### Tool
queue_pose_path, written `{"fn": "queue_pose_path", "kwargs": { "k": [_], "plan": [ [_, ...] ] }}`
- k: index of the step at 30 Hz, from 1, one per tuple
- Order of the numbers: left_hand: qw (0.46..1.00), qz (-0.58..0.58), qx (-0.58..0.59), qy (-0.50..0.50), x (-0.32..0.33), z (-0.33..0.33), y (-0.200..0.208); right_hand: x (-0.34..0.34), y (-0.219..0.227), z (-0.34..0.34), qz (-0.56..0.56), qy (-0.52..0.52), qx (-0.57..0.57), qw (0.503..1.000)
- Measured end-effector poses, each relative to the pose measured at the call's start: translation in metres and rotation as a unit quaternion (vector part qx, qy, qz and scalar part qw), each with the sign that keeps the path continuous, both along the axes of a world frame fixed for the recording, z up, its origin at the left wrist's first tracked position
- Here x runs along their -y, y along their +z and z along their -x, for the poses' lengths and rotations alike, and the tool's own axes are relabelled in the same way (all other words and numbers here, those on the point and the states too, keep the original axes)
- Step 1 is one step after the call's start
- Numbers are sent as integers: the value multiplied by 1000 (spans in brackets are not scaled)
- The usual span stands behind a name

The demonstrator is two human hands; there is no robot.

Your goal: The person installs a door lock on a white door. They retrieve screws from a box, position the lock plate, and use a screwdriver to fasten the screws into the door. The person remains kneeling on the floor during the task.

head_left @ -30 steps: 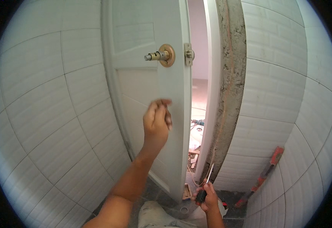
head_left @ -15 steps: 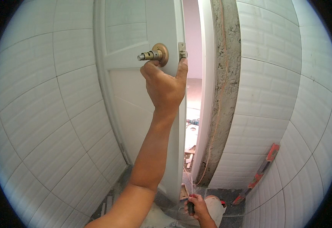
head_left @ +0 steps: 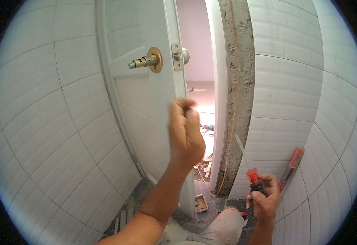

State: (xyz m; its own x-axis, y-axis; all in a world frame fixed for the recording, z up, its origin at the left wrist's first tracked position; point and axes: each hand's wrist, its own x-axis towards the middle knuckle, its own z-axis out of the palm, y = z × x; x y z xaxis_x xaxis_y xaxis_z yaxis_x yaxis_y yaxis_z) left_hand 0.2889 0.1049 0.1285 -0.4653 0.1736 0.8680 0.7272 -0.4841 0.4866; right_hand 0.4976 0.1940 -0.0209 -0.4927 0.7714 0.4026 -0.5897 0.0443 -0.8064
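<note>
My left hand (head_left: 186, 132) hangs in front of the white door's edge, below the latch. Its fingers are curled together and slightly blurred; whatever they may hold is hidden. My right hand (head_left: 266, 198) is closed round the red and black handle of a screwdriver (head_left: 252, 175), its blurred shaft pointing up and left. On the white door (head_left: 137, 98) sits a brass-coloured round rose (head_left: 156, 60) with a bare knob spindle (head_left: 141, 62) sticking out. A metal latch plate (head_left: 177, 57) is set in the door's edge, and a round knob (head_left: 185, 56) shows on the far side.
The door stands ajar beside a white frame (head_left: 216, 98) and a rough cement strip (head_left: 239, 81) with a thin cable. A red spirit level (head_left: 295, 159) leans against the right tiled wall. On the floor lie a small open box (head_left: 201, 203) and a ring (head_left: 201, 223).
My left hand has come away from the latch and dropped lower. The right hand has lifted the screwdriver up and to the right. My view has shifted, so the door appears farther left.
</note>
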Motion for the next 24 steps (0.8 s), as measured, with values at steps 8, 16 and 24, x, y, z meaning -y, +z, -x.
{"fn": "queue_pose_path", "kwargs": {
  "k": [8,16,24],
  "plan": [
    [889,200,231,-342,-22,5,-91,-5,12,-23,-65,-108,-35,991],
    [754,56,328,-566,-99,7,-93,-45,52,-41,-171,-175,8,970],
    [678,-87,177,-708,-148,31,-23,-71,120,-40,-328,-288,14,900]
  ]
}}
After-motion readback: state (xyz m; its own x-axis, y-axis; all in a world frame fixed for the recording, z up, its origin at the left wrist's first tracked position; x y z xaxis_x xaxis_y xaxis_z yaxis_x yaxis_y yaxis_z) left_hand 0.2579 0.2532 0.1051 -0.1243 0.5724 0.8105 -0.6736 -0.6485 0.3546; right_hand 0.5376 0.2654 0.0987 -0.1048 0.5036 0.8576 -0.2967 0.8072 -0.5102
